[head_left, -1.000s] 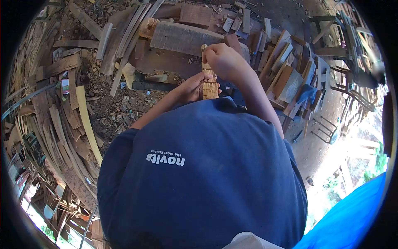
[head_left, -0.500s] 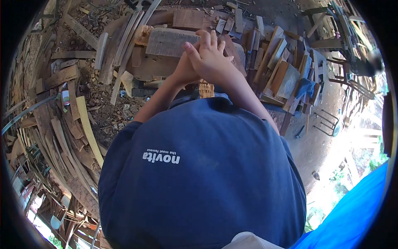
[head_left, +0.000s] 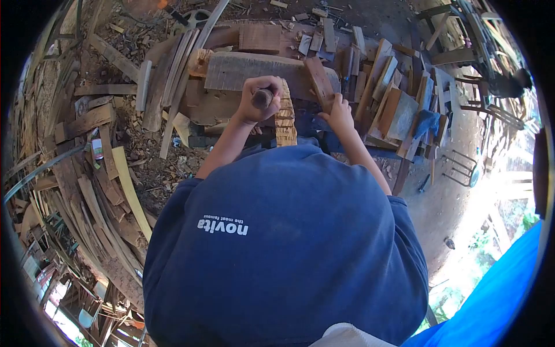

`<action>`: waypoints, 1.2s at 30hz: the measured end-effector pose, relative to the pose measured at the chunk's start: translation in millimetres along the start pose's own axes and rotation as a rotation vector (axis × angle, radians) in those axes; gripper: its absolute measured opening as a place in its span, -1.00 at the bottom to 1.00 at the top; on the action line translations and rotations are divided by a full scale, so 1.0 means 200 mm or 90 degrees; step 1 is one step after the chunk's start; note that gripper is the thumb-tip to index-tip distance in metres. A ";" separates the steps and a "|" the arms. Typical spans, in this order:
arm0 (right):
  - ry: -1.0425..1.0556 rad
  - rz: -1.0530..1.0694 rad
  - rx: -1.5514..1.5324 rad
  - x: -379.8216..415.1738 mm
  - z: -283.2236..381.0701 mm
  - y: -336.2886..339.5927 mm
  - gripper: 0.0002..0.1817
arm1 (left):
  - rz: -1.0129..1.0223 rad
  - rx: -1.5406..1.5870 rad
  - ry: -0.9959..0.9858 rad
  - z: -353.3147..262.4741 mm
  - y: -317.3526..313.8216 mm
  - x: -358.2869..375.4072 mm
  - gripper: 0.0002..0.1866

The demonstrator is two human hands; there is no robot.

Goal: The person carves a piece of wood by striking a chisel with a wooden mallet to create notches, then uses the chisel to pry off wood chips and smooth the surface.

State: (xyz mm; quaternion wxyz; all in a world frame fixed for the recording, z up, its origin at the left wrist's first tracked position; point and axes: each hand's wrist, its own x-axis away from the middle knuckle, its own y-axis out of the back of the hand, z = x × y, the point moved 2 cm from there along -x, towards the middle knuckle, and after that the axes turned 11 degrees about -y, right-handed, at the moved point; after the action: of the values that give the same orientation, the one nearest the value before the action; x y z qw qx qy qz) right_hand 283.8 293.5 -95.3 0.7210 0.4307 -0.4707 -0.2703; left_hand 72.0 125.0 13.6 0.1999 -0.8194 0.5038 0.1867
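My left hand [head_left: 258,103] is closed around a round, dark wooden tool handle [head_left: 262,99], seen end-on; the tool's other end is hidden beneath the hand. Just to its right, a pale curved piece of wood [head_left: 285,122] with rows of chopped notches points towards my body. My right hand [head_left: 340,117] grips the near end of a reddish-brown wooden bar [head_left: 319,82], its fingers bent over the wood. The bar's far end leans across a wide grey weathered board [head_left: 234,72] lying in front of me.
Several wood offcuts [head_left: 399,110] are stacked at the right, with a blue cloth [head_left: 426,122] among them. Long planks and strips [head_left: 87,191] pile up on the left, near a phone-like object [head_left: 97,148]. Wood chips [head_left: 173,159] litter the ground. A metal rack [head_left: 461,169] stands right.
My hands were pressed together over the board, fingers spread. Now they are apart: the left has taken hold of the tool handle, and the right has moved right onto the wooden bar.
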 end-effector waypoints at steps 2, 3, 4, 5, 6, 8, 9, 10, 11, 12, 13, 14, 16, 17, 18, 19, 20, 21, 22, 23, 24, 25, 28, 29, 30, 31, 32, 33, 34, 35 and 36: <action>0.055 -0.012 -0.033 -0.05 -0.03 0.02 -0.19 | -0.008 0.001 0.008 0.00 0.00 0.01 -0.89; 0.055 0.081 -0.092 -0.07 -0.01 0.07 -0.28 | -0.010 -0.004 0.004 0.00 0.00 0.01 -0.89; 0.055 0.173 -0.151 -0.08 0.01 0.14 -0.37 | -0.008 -0.010 -0.007 0.00 -0.01 0.00 -0.89; 0.061 0.170 -0.151 -0.08 0.04 0.21 -0.37 | -0.006 -0.016 -0.019 -0.01 -0.02 0.00 -0.89; -0.012 0.394 -0.346 -0.08 0.07 0.27 -0.50 | -0.005 -0.046 -0.019 -0.01 -0.03 0.00 -0.91; -0.007 0.612 -0.513 0.06 0.22 0.48 -0.68 | 0.004 -0.060 -0.025 -0.03 -0.04 0.00 -0.92; 0.053 0.543 -0.477 0.14 0.30 0.59 -0.65 | 0.013 -0.072 -0.024 -0.04 -0.04 -0.01 -0.93; 0.112 0.474 -0.441 0.23 0.37 0.69 -0.61 | 0.007 -0.091 -0.013 -0.06 -0.04 -0.02 -0.93; 0.266 0.321 -0.378 0.32 0.46 0.80 -0.54 | 0.003 -0.097 -0.021 -0.06 -0.03 -0.01 -0.93; 0.414 0.164 -0.310 0.43 0.54 0.90 -0.47 | -0.009 -0.068 0.001 -0.03 -0.03 0.00 -0.93; 0.425 0.162 -0.307 0.54 0.62 1.00 -0.47 | -0.023 -0.039 0.022 -0.02 -0.03 0.01 -0.92; 0.440 0.162 -0.377 0.66 0.69 1.11 -0.40 | -0.049 -0.049 -0.002 -0.02 -0.04 0.00 -0.90; 0.459 0.167 -0.441 0.74 0.69 1.11 -0.34 | -0.043 0.024 0.027 0.24 0.01 0.10 -0.90; 0.573 0.063 -0.432 0.74 0.66 1.03 -0.35 | -0.034 0.099 0.055 0.33 0.02 0.13 -0.90; 0.691 -0.045 -0.419 0.74 0.65 1.01 -0.35 | -0.182 0.321 0.299 0.31 -0.01 0.13 -0.90; 0.713 -0.044 -0.409 0.74 0.65 1.05 -0.35 | -0.193 0.317 0.279 0.27 0.01 0.11 -0.90; 0.565 0.089 -0.184 0.71 0.65 1.06 -0.35 | -0.085 0.123 0.137 0.23 0.03 0.08 -0.85; 0.399 0.206 0.040 0.70 0.64 1.07 -0.34 | 0.017 -0.076 0.007 0.18 0.03 0.08 -0.79; 0.413 0.209 0.060 0.73 0.67 1.13 -0.34 | -0.054 0.045 -0.005 0.02 -0.04 0.03 -0.88; 0.418 0.164 -0.039 0.77 0.71 1.24 -0.37 | -0.077 0.042 -0.014 0.00 -0.03 0.01 -0.88; 0.416 0.121 -0.140 0.79 0.73 1.30 -0.39 | -0.055 0.023 0.019 0.01 -0.02 0.01 -0.88; 0.421 0.129 -0.125 0.81 0.74 1.28 -0.39 | -0.029 0.008 0.054 0.01 -0.02 0.00 -0.87; 0.686 -0.183 -0.452 0.84 0.76 1.18 -0.47 | -0.051 0.008 0.041 -0.02 -0.04 0.00 -0.86; 0.688 -0.182 -0.445 0.81 0.74 1.13 -0.47 | -0.056 0.002 0.038 -0.03 -0.04 -0.01 -0.86; 0.566 -0.039 -0.134 0.78 0.76 1.07 -0.46 | -0.063 0.005 0.032 0.00 -0.04 -0.01 -0.86; 0.421 0.097 0.168 0.76 0.75 1.02 -0.45 | -0.033 0.003 -0.032 0.03 -0.04 -0.03 -0.86; 0.399 0.080 0.173 0.78 0.75 1.04 -0.41 | -0.002 0.003 -0.093 0.05 -0.04 -0.03 -0.87; 0.403 0.081 0.182 0.82 0.80 1.12 -0.41 | -0.011 0.003 -0.097 0.07 -0.03 -0.04 -0.87; 0.394 0.038 0.103 0.86 0.85 1.20 -0.40 | -0.041 0.051 0.009 0.09 -0.02 -0.04 -0.87; 0.382 -0.005 0.022 0.88 0.88 1.26 -0.40 | -0.069 0.100 0.114 0.11 -0.01 -0.04 -0.87; 0.422 -0.037 -0.117 0.89 0.89 1.30 -0.41 | -0.075 0.103 0.109 0.10 0.01 -0.07 -0.87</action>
State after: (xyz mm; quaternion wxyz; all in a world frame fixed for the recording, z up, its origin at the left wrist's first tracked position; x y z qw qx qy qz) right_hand 191.1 212.4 244.1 0.8624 0.4418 -0.1721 -0.1774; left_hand 62.0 144.1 3.5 0.2320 -0.8419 0.4832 0.0626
